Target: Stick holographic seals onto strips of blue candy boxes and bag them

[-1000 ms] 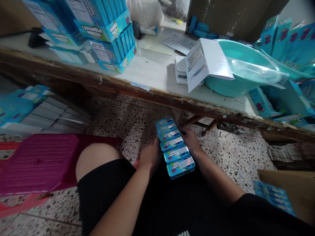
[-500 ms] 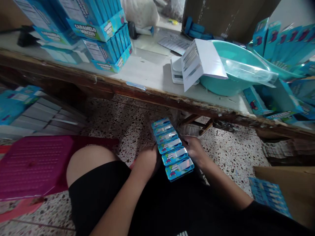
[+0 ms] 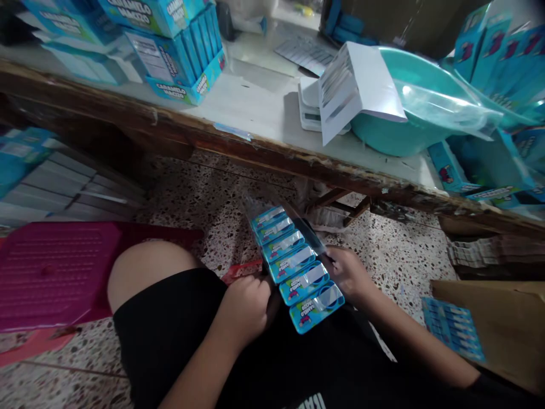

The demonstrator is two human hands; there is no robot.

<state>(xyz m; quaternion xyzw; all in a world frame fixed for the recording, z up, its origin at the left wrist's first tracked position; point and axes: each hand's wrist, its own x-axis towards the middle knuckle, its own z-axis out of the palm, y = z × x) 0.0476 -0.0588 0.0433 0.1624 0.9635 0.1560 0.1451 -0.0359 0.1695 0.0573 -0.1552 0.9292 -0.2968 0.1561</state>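
Note:
A row of several blue "Caramelo Macizo" packs [image 3: 279, 267] lies over my lap, sloping away from me. A clear plastic bag [image 3: 255, 205] surrounds them, its loose end sticking out past the far packs. My left hand [image 3: 247, 304] is closed at the row's left side, its fingertips hidden, gripping the bag's edge. On the other side my right hand [image 3: 349, 274] pinches the plastic, thumb and fingers together. The nearest pack rests close to my dark shirt.
Ahead runs a worn wooden table [image 3: 259, 108] with stacked display boxes [image 3: 179, 62], a white scale [image 3: 310, 105], a folded white card [image 3: 361, 79] and a turquoise basin [image 3: 383, 136]. A magenta stool [image 3: 63, 267] stands left; a cardboard box [image 3: 506, 318] sits right on the speckled floor.
The packs and both hands have come slightly nearer to my body. My hands have moved a little apart, and more of the loose plastic shows at the far end. The view has tilted down.

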